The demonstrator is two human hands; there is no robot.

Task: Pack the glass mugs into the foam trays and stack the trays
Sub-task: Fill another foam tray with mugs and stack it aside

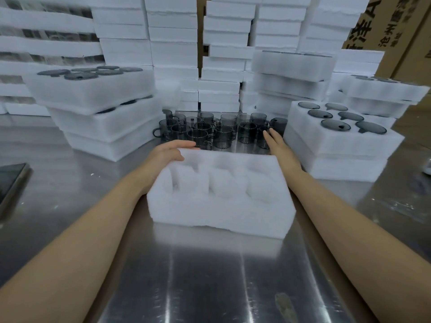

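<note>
Head view. Steel tabletop shows bare reflective surface on the near side of the foam tray and to its left. Toward the back the room narrows: left stack of filled trays and right stack flank a gap, and the glass mugs fill that gap.

Foam tray sits at centre, skewed slightly, flat on the tabletop. White, soft-edged, six round pockets in two rows of three, all unfilled.

Left grip rests on the far-left corner, wide, fingers fairly straight along the far edge, thumb on the top face. Right grip lies against the far-right side, wide, fingers straight, fingertips close to the nearest mug.

Glass mugs are smoky grey, upright, tightly clustered, just beyond the tray's far edge.

Right stack's top tray shows six dark round tops in its pockets. Behind everything, a wall of foam trays; cardboard cartons far right. Dark flat device at the left edge.
</note>
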